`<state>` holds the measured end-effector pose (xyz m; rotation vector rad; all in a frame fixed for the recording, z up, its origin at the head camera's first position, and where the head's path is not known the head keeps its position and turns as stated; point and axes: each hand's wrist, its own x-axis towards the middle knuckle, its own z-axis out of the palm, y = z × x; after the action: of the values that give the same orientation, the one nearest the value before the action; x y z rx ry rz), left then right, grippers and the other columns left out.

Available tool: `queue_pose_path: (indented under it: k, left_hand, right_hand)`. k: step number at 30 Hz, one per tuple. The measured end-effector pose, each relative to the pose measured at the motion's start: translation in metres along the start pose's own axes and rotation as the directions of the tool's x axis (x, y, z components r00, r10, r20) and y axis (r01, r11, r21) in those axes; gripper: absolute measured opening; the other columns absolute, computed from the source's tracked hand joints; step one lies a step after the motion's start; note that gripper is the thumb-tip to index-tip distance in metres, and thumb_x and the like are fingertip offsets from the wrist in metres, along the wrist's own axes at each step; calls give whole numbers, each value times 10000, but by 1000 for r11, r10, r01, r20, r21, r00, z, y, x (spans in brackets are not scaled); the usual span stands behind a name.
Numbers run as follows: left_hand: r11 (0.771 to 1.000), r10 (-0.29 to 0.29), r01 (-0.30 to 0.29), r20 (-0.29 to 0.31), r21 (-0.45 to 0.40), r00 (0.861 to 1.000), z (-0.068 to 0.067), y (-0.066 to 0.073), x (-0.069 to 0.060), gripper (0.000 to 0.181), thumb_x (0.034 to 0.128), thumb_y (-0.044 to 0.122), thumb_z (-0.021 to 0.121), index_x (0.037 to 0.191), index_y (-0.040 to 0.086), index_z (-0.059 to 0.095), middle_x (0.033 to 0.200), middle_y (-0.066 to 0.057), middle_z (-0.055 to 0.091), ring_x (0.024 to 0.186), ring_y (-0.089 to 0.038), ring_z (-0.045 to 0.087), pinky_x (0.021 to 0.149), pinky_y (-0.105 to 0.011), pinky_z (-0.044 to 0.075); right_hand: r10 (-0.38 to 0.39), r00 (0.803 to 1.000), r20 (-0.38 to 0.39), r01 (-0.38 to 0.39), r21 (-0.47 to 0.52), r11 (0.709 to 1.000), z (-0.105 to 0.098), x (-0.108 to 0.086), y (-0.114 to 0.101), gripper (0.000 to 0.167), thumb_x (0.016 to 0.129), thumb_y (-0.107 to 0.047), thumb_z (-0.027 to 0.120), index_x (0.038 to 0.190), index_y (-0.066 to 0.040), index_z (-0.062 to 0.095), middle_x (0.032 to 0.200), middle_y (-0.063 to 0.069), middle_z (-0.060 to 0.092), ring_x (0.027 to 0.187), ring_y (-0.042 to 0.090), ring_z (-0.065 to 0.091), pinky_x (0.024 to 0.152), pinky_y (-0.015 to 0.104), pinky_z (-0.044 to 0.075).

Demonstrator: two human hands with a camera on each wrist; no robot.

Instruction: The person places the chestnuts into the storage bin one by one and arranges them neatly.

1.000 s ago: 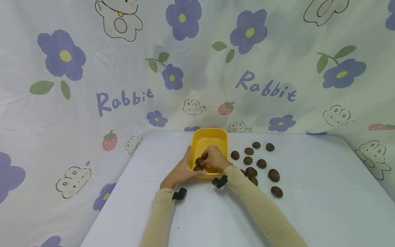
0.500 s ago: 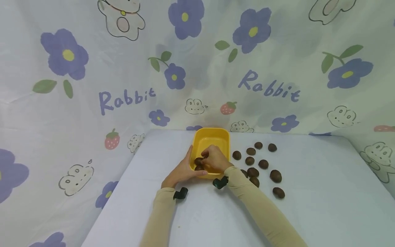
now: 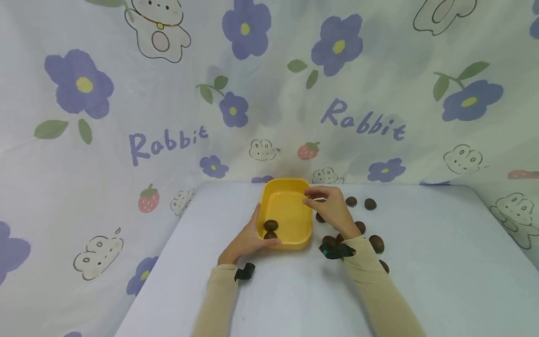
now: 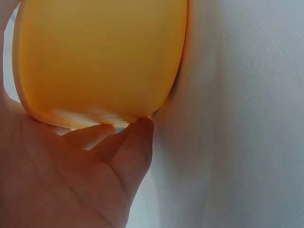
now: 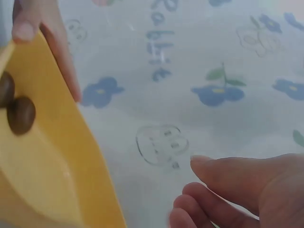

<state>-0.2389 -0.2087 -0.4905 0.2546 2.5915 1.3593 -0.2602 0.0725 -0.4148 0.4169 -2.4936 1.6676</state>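
Note:
In the head view a yellow plastic box [image 3: 290, 213] stands near the back of the table. Two brown chestnuts [image 3: 271, 225] lie against each other in its near left corner. My left hand [image 3: 246, 241] grips that corner from outside, thumb along the near rim and fingers against the left side. The left wrist view shows its fingers against the box wall [image 4: 102, 57]. Just past the right rim is my right hand [image 3: 330, 208]. Its thumb and fingers are apart and bent a little; in the right wrist view nothing shows between them.
Several loose chestnuts [image 3: 376, 244] are scattered over the white table [image 3: 429, 262] to the right of the box, some partly hidden by the right hand and wrist. A patterned cloth [image 3: 269, 93] with flowers and rabbits hangs behind the table.
My right hand has come out of the box and moved right, over its right rim, fingers now apart. The two chestnuts stay in the corner. The left hand keeps its hold.

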Motion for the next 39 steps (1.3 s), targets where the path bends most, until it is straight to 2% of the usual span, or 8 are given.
queue_pose_path:
  k: [4, 7, 11, 15, 21, 28, 33, 39]
  left_hand:
    - [1000, -5, 5, 6, -6, 1000, 3, 0, -2, 1390, 738, 484, 914, 1672, 247, -88, 1766, -48, 47, 1620, -297, 170, 1308, -576, 175]
    - [1000, 8, -8, 4, 1, 1000, 5, 0, -1, 1390, 737, 491, 914, 1672, 247, -85, 1766, -54, 49, 1619, -300, 176, 1306, -579, 183]
    - [1000, 20, -20, -1, 11, 1000, 7, 1, -1, 1397, 729, 520, 911, 1673, 240, -81, 1765, -62, 60, 1616, -303, 187, 1303, -579, 193]
    - [1000, 5, -5, -1, 7, 1000, 8, 2, -5, 1406, 721, 517, 918, 1674, 230, -75, 1763, -73, 71, 1613, -310, 196, 1301, -580, 200]
    - [1000, 15, -15, 1, 6, 1000, 6, 2, -6, 1391, 735, 518, 908, 1675, 203, -68, 1763, -83, 66, 1611, -333, 198, 1288, -609, 214]
    - [1000, -3, 4, -3, 23, 1000, 5, 0, -7, 1401, 721, 524, 914, 1676, 218, -63, 1763, -71, 83, 1608, -326, 210, 1287, -616, 214]
    - [1000, 5, -5, -3, 11, 1000, 3, 0, -5, 1408, 716, 516, 920, 1675, 231, -71, 1764, -49, 86, 1607, -308, 217, 1286, -620, 217]
    - [1000, 12, -12, -10, -10, 1000, 1, 2, -4, 1400, 722, 490, 924, 1676, 224, -65, 1765, -53, 77, 1610, -314, 203, 1287, -624, 201]
  right_hand:
    - [7, 997, -73, -10, -34, 999, -20, -6, 7, 303, 920, -147, 785, 1196, -28, 749, 1170, 168, 754, 1069, 306, 717, 978, 474, 611]
    - [19, 996, -93, -26, -69, 997, -29, -7, 12, 295, 921, -149, 780, 1193, -40, 751, 1155, 157, 758, 1060, 303, 716, 979, 474, 610]
    - [33, 995, -95, -42, -100, 994, -35, -7, 19, 301, 919, -147, 778, 1196, -32, 746, 1147, 166, 758, 1056, 311, 715, 976, 481, 609]
    - [77, 994, -83, -85, -104, 991, -38, -8, 27, 326, 924, -161, 775, 1219, -27, 736, 1169, 182, 751, 1069, 310, 708, 991, 478, 602]
    - [112, 990, -85, -121, -112, 986, -38, -8, 40, 331, 915, -151, 783, 1216, -23, 734, 1179, 207, 744, 1056, 311, 709, 983, 482, 601]
    - [169, 984, -47, -175, -192, 966, -31, -4, 51, 381, 907, -172, 794, 1251, -25, 718, 1194, 183, 745, 1077, 321, 701, 954, 465, 610]
    - [189, 982, -24, -190, -215, 958, -27, 0, 56, 406, 899, -148, 799, 1267, -7, 704, 1223, 186, 734, 1086, 320, 693, 929, 450, 619]
    - [262, 965, 8, -251, -246, 936, -23, 6, 64, 438, 882, -161, 815, 1274, -6, 698, 1204, 194, 736, 1086, 314, 687, 903, 426, 627]
